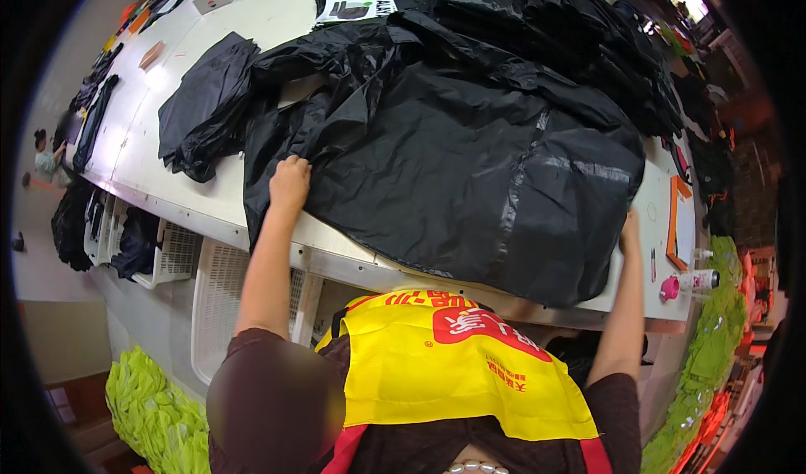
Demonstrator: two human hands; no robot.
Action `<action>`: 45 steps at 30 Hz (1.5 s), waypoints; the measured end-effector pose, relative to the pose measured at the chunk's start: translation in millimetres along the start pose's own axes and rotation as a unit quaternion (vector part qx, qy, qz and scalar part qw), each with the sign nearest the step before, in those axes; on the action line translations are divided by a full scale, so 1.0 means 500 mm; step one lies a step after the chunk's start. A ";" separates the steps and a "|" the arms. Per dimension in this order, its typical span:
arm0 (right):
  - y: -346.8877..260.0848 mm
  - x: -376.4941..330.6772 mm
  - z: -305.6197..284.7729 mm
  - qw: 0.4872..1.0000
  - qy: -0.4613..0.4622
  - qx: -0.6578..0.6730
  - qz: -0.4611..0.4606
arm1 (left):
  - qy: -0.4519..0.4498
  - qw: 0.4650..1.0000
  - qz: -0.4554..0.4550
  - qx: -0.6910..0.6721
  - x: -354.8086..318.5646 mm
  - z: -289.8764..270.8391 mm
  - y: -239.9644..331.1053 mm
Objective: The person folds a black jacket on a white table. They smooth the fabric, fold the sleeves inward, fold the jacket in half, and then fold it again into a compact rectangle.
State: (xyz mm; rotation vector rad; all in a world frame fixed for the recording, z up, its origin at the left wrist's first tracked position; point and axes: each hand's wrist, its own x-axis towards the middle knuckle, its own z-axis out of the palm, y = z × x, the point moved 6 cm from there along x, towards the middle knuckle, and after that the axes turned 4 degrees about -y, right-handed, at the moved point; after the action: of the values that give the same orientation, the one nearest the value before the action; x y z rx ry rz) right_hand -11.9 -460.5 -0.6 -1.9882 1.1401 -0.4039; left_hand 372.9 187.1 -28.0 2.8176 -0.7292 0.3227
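One black garment [437, 163] spans the tabletop [138, 151]; I see the left hand [290, 182] gripping it, but can't tell the right hand's [629, 232] grip.

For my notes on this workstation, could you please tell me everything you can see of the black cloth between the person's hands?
The black cloth looks thin, smooth and slightly shiny. Glossy greyish strips cross its right part, one running lengthwise and another branching rightward. It lies on the white table, fairly flat in the middle, bunched and creased at the upper left, its near edge reaching the table's front. The left hand grips it; the right hand is at its right edge, partly hidden.
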 end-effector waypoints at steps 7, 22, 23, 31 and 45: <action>-0.387 -0.029 -0.329 0.860 0.188 -0.436 -0.184 | 0.116 0.976 0.141 -0.115 0.274 -0.270 -0.018; -0.303 -0.355 0.273 0.967 -0.223 0.071 -0.101 | -0.274 0.734 -0.031 -0.620 -0.048 0.133 0.643; -0.333 -0.377 0.249 0.968 -0.203 -0.002 -0.149 | -0.351 0.634 -0.121 -0.678 -0.052 0.116 0.670; -0.430 -0.512 0.192 0.915 -0.199 -0.245 -0.251 | -0.468 0.263 -0.233 -0.811 0.070 0.102 0.843; -0.463 -0.411 -0.373 0.985 -0.025 0.153 -0.078 | -0.378 0.501 -0.009 -0.778 0.445 -0.044 1.110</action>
State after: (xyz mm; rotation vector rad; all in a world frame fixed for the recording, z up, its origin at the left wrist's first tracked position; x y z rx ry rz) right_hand -102.8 -313.6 316.5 -1.8096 0.8378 -0.5711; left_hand 283.4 -381.9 134.4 0.9783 -0.5359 -1.1123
